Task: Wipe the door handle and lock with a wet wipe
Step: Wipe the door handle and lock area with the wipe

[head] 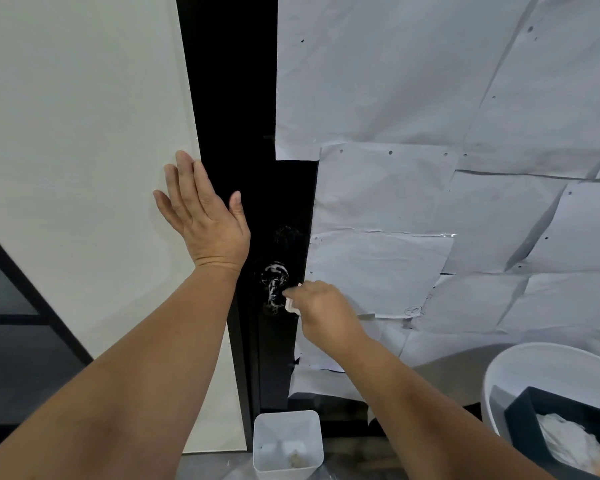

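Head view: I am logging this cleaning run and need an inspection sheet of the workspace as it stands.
Surface: black door, upright, partly covered by taped white paper sheets.
Job's things: shiny door handle on the black strip; wet wipe at its right side; lock not clearly made out.
Clutter: small white bin on the floor below the handle, with scraps inside; white tub at lower right holding a dark box with used wipes.
Hands: left hand flat, fingers straight, across the white wall and door edge; right hand pinches the wipe by the handle.
Cables: nothing seen.
Surroundings: dark framed panel at lower left.
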`<state>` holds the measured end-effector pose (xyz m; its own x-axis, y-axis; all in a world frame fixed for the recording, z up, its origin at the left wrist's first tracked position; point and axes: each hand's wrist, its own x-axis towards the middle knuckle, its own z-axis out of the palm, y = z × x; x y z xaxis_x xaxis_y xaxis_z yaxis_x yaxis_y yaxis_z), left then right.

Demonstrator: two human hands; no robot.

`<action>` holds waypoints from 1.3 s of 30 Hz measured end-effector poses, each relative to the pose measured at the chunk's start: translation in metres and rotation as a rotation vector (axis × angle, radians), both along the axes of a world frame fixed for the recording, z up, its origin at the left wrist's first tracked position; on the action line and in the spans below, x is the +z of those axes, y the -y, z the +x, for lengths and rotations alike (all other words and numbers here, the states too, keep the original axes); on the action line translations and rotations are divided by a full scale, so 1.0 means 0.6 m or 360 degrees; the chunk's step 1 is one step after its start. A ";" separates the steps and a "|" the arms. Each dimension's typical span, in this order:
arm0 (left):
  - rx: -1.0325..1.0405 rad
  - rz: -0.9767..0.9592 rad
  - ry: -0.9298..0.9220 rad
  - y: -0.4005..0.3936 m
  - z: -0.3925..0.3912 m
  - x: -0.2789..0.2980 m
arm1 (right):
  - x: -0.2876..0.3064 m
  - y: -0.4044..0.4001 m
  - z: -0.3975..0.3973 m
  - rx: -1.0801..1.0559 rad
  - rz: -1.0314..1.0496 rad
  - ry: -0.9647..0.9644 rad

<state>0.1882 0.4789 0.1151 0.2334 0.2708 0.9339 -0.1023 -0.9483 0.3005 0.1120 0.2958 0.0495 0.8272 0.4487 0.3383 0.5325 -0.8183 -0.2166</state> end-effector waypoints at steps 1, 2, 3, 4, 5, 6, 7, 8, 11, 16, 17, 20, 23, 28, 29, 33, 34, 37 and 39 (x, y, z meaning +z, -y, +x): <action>0.0003 0.0003 0.0002 -0.001 0.000 0.000 | -0.006 -0.001 0.000 -0.0050 0.0079 -0.0058; 0.0003 0.0005 0.0004 -0.001 0.000 0.001 | -0.009 -0.001 0.002 -0.0105 0.0157 -0.0070; 0.0001 0.0006 0.0005 -0.001 0.000 0.000 | -0.011 0.000 0.004 -0.0144 0.0183 -0.0055; -0.0002 0.0005 0.0009 -0.001 0.000 0.000 | -0.013 0.001 0.008 -0.0176 0.0135 -0.0020; -0.0004 0.0002 0.0013 0.000 0.000 0.000 | -0.017 0.003 0.010 -0.0202 0.0062 0.0020; -0.0004 0.0000 0.0014 -0.001 0.001 -0.001 | -0.021 0.004 0.011 -0.0229 0.0010 0.0064; -0.0001 0.0001 0.0012 -0.001 0.001 -0.001 | -0.025 0.004 0.010 -0.0257 -0.0016 0.0115; 0.0002 0.0001 0.0010 -0.001 0.001 -0.001 | -0.028 0.003 0.007 -0.0290 -0.0016 0.0156; -0.0011 -0.0006 0.0025 0.000 0.000 0.000 | -0.037 -0.006 0.003 -0.0407 0.0062 0.0160; -0.0008 0.0003 0.0025 -0.001 0.002 0.000 | -0.038 -0.033 0.009 -0.0256 0.0140 0.0147; -0.0010 0.0002 0.0022 -0.001 0.002 0.000 | -0.037 -0.038 0.013 -0.0228 0.0150 0.0149; -0.0016 0.0004 0.0014 -0.001 0.000 0.000 | -0.031 -0.043 0.028 -0.0268 0.0155 0.0158; -0.0022 -0.0001 0.0003 0.000 -0.001 0.001 | -0.026 -0.028 0.021 -0.0247 0.0029 0.0269; -0.0027 -0.0008 0.0009 -0.001 -0.001 0.001 | -0.024 -0.012 -0.006 -0.0282 -0.0243 0.0383; -0.0025 -0.0011 0.0008 -0.001 0.000 0.001 | -0.023 -0.015 -0.006 -0.0305 -0.0272 0.0389; -0.0030 -0.0010 0.0017 -0.002 0.001 0.000 | -0.024 -0.032 0.001 -0.0364 -0.0244 0.0348; -0.0034 -0.0008 0.0025 -0.001 0.001 0.000 | -0.023 -0.034 0.003 -0.0352 -0.0203 0.0342; -0.0042 -0.0010 0.0029 0.000 0.001 0.001 | -0.021 -0.041 0.004 -0.0286 -0.0070 0.0329; -0.0041 -0.0014 0.0027 0.000 0.000 0.001 | -0.021 -0.047 0.008 -0.0231 0.0023 0.0297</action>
<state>0.1885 0.4790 0.1158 0.2244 0.2729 0.9355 -0.1319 -0.9426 0.3066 0.1168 0.3238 0.0370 0.8053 0.3235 0.4968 0.4412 -0.8868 -0.1377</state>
